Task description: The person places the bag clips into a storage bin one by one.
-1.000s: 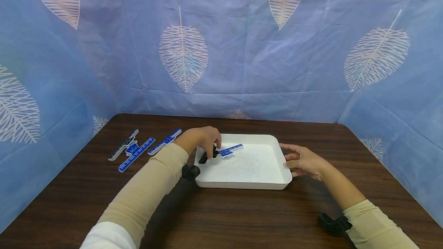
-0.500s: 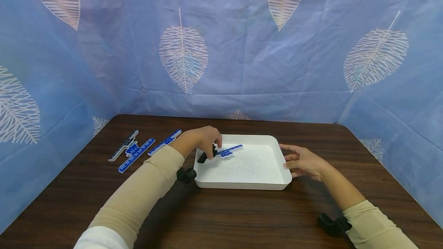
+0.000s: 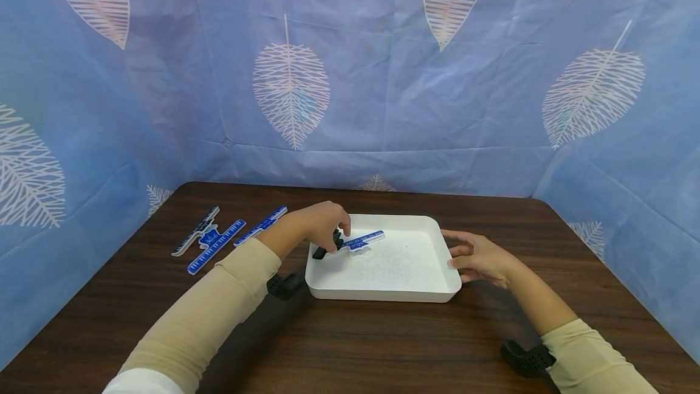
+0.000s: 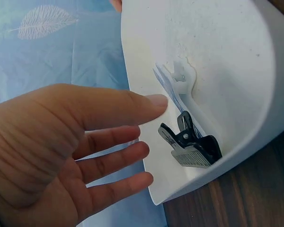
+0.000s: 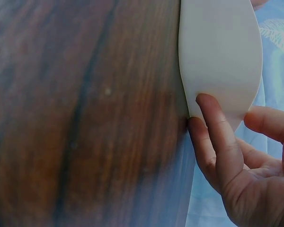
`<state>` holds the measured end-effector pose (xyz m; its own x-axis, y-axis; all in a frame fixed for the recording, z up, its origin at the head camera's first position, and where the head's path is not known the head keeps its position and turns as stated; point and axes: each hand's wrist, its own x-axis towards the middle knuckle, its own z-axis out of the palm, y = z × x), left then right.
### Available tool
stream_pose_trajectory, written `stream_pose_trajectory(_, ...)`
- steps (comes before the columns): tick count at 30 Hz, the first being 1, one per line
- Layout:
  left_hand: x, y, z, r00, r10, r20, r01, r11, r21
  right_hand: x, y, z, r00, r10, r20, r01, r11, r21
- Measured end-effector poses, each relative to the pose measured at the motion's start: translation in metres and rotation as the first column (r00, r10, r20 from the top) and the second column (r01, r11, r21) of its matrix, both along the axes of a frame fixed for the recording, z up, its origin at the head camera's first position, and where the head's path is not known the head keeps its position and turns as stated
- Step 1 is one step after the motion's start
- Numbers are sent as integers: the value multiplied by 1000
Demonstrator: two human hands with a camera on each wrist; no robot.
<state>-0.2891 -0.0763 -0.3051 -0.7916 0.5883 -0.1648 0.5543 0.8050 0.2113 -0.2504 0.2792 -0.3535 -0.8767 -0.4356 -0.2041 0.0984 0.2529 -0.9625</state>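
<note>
A white tray (image 3: 407, 269) stands on the table. In its left part lie a black clip (image 4: 193, 150) and a blue-and-white ruler-edged clip (image 3: 367, 239), close together. My left hand (image 3: 324, 224) hovers over the tray's left side, just beside the black clip. In the left wrist view its thumb and fingers are extended and apart, with nothing between them. My right hand (image 3: 483, 258) is at the tray's right end. Its fingertips (image 5: 209, 105) touch the outer wall and the thumb meets the rim, in the right wrist view.
On the dark wooden table (image 3: 394, 345), left of the tray, lie a black-and-white ruler-edged clip (image 3: 195, 233), a blue one (image 3: 216, 247) and another blue one (image 3: 261, 227), partly behind my left forearm. A blue leaf-patterned cloth (image 3: 372, 108) hangs behind and at both sides.
My left forearm and wrist have shifted slightly left and down, while the left fingers stay over the black clip. The right hand, tray and clips have not visibly moved.
</note>
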Motion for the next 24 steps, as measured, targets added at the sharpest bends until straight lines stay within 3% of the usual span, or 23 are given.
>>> stream_pose_trajectory(14,15,-14,4,989,-80,-121,88,994,61,0,0,0,1000,0,-6,0,1000,6)
stream_pose_trajectory(24,23,-27,3,959,-122,-255,156,981,117,0,1,-2,1000,-3,-14,3,1000,7)
